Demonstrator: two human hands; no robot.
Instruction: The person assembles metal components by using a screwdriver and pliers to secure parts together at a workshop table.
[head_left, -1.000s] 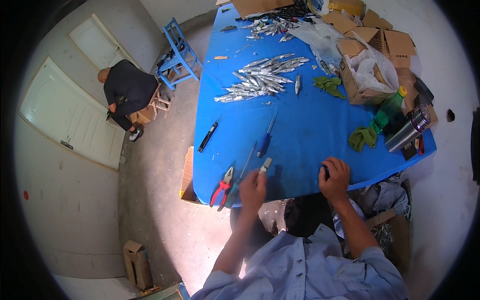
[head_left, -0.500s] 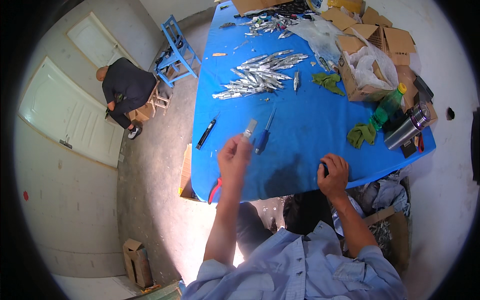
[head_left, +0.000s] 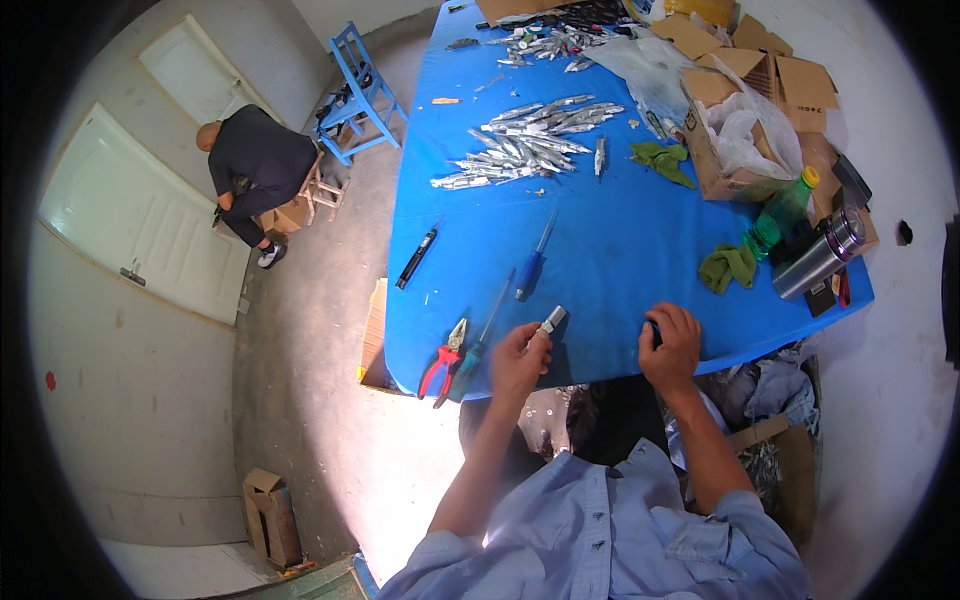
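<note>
My left hand [head_left: 518, 362], at the table's near edge, is closed on a short silver cylinder [head_left: 552, 320] that sticks out past the fingertips. To its right, my right hand [head_left: 674, 346] rests on the edge with its fingers curled round something dark, mostly hidden. Beside my left hand lie a teal-handled screwdriver [head_left: 468, 362] and pliers [head_left: 440, 372] with red handles. Farther off are a blue-handled screwdriver [head_left: 530, 275] and a slim black pen-like tool [head_left: 416, 260]. A pile of silver pen-shaped pieces [head_left: 535, 145] lies beyond them, with one piece [head_left: 600, 157] apart.
The blue-covered table [head_left: 610, 240] carries green cloths [head_left: 727, 267], a green bottle [head_left: 782, 212], a steel flask [head_left: 818, 255] and an open carton [head_left: 735, 180] on the right. More small parts [head_left: 550, 42] lie at the far end. At left, a person [head_left: 258, 160] sits near a blue chair [head_left: 358, 95].
My left hand has moved right and toward me with the silver cylinder, uncovering the pliers and the teal-handled screwdriver. My right hand has stayed nearly still.
</note>
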